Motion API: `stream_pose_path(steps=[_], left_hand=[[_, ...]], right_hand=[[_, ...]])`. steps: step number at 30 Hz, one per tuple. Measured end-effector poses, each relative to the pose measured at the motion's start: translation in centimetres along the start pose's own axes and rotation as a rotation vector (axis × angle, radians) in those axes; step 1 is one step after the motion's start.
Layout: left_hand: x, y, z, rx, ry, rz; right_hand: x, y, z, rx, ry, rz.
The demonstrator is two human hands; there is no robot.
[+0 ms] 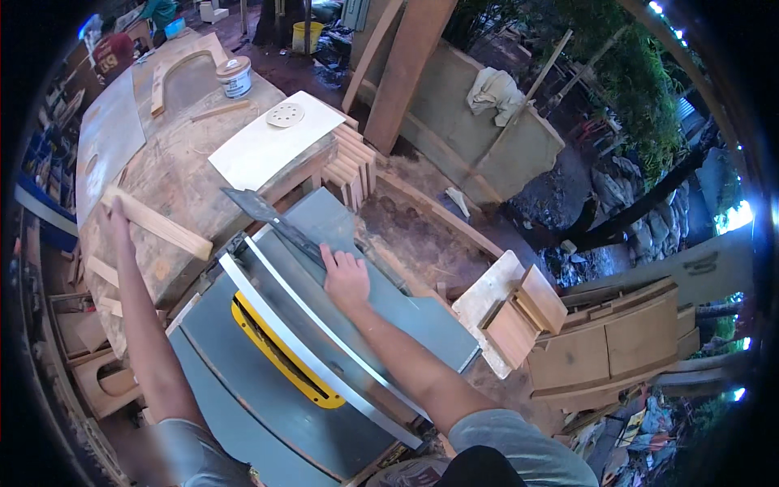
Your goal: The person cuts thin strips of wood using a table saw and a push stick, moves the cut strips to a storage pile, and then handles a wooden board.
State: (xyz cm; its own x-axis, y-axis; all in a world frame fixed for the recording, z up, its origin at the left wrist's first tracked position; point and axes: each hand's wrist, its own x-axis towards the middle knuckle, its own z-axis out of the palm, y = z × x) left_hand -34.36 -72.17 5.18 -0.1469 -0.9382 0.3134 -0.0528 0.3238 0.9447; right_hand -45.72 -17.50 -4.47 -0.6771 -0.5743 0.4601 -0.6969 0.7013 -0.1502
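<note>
My left hand [116, 217] is closed round the far end of a pale wooden board [162, 225], which lies slanting over the worktable's near edge. My right hand [347, 280] is at the near end of a long dark flat bar [276, 221], its index finger stretched along it and the other fingers curled. That bar lies across the far part of a grey table saw [243, 390]. Between my arms, a silver rail [296, 337] spans the saw table, beside a yellow slotted insert [284, 351]. No blade can be made out.
On the wooden worktable [182, 154] are a white board [272, 146] with a sanding disc [286, 115], a lidded tub [234, 77] and a curved wooden piece [159, 85]. Stacked boards [349, 166] stand beyond. Wooden blocks [519, 325] lie right. A person [112, 55] is far left.
</note>
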Motion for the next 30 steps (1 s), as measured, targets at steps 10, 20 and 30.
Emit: stream_pose_path(steps=[10,20,30], left_hand=[[0.6,-3.2,-17.7,-0.328,0.421,0.032],[1.1,-6.2,-21.5,-0.283,0.563,-0.121],[-0.6,-10.4,-18.5,0.951,-0.077,-0.209]], right_hand=[[0.9,-1.0,1.1,-0.007,0.154,-0.108],[1.0,-3.2,0.6,-0.007,-0.098,-0.073],[0.7,-2.7,0.5,-0.052,-0.116,-0.044]])
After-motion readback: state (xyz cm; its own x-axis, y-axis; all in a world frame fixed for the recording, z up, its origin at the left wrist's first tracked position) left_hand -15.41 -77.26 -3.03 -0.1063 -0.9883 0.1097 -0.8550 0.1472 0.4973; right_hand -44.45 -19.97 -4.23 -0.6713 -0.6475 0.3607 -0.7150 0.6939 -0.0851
